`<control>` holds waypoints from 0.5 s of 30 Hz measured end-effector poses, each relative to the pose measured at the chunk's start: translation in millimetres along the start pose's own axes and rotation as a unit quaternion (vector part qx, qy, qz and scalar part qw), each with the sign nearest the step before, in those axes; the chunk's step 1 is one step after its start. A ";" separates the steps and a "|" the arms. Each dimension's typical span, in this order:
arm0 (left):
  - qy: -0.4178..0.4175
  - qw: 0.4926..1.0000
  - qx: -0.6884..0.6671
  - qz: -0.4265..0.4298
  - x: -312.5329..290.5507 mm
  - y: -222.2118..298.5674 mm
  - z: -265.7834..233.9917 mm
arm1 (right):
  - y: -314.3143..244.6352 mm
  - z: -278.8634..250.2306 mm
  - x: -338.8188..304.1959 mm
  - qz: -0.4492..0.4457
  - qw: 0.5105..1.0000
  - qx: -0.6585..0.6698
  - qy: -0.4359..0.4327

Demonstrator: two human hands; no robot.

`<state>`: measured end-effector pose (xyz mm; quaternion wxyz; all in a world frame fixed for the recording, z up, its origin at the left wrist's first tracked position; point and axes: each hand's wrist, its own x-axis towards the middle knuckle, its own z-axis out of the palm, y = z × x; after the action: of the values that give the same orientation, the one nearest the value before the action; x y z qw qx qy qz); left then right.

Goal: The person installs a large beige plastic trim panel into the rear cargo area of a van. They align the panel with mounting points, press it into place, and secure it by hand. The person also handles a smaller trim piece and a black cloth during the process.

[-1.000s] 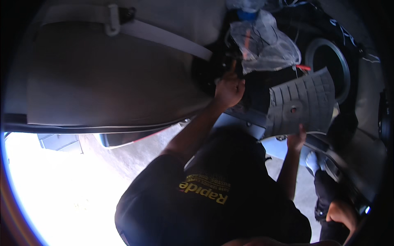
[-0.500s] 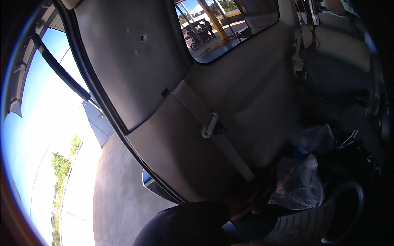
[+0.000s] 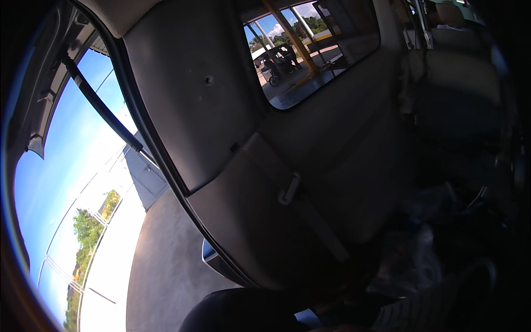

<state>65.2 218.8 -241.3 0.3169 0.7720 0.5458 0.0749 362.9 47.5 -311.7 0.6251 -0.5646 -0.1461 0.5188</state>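
Note:
A dark, rounded clothed shape (image 3: 238,312), which looks like my left sleeve, rises from the lower edge. Beyond it, deep shadow swallows my left hand, so its fingers cannot be made out. A small pale-blue piece (image 3: 307,318) shows beside the dark cloth. To the right of that lies a crumpled clear plastic bag (image 3: 417,257), dimly lit. Below the bag is a pale ribbed object (image 3: 409,312) whose kind I cannot tell. Nothing that I can recognise as my right hand is visible.
I am at a vehicle's open rear. A trim panel (image 3: 193,110) carries a seat belt (image 3: 318,224) with a metal loop (image 3: 289,189). There is a side window (image 3: 310,50) above and seats (image 3: 459,77) at the far right. A gas strut (image 3: 105,113) crosses the opening at left.
The view has shifted, so the panel, window and belt sit slightly lower and further right. The interior looks darker. The skin patch near the bag is now hard to see.

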 end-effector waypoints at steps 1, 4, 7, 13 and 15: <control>0.003 1.000 0.000 0.018 -3.8 3.3 -5.7 | 0.2 -1.0 -8.1 -0.009 1.000 0.014 0.000; 0.007 0.997 -0.033 0.075 -38.1 5.0 -11.9 | -11.9 -18.6 -80.2 -0.015 1.000 0.025 0.006; 0.080 0.985 -0.068 0.139 -49.6 -3.2 -49.6 | -54.7 -6.3 -140.5 0.002 0.999 0.024 -0.033; 0.179 0.949 -0.144 0.217 -122.5 52.6 -142.5 | -88.6 71.2 -201.9 -0.053 0.975 0.086 -0.197; 0.171 0.945 -0.174 0.220 -158.6 54.4 -168.0 | -88.9 111.2 -230.9 -0.051 0.970 0.138 -0.193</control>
<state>-31.4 135.0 -41.3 0.3237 0.7812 0.3872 0.3676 223.8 -63.1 -106.8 0.6824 -0.3536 -0.2197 0.6009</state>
